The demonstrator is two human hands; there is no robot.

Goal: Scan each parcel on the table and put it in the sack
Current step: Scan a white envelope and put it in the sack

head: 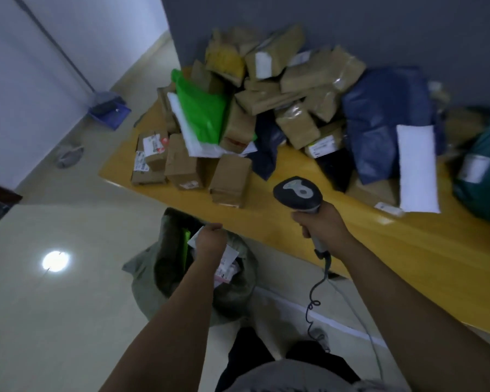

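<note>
Nearest to the person, the left hand (pixel 210 239) is curled over the open mouth of the one grey-green sack (pixel 193 267) on the floor, just beside the table's near edge. A white labelled parcel (pixel 228 264) shows under that hand inside the sack; whether the fingers are gripping it I cannot tell, since only the back of the hand shows. A green packet edge (pixel 186 244) stands in the sack too. The right hand (pixel 320 222) is clenched round the handle of a single barcode scanner (pixel 297 193), held above the yellow table (pixel 408 244), its coiled cable (pixel 313 304) hanging to the floor.

Further back on the table, the parcels lie in a blurred heap: well over a dozen brown cardboard boxes (pixel 235 179), one bright green bag (pixel 201 114), one large dark blue bag (pixel 385 120) with a white padded envelope (pixel 417 168) leaning on it, and one dark green bag (pixel 481 171) at the right edge. Beyond, by the wall, stands a blue dustpan (pixel 109 111).
</note>
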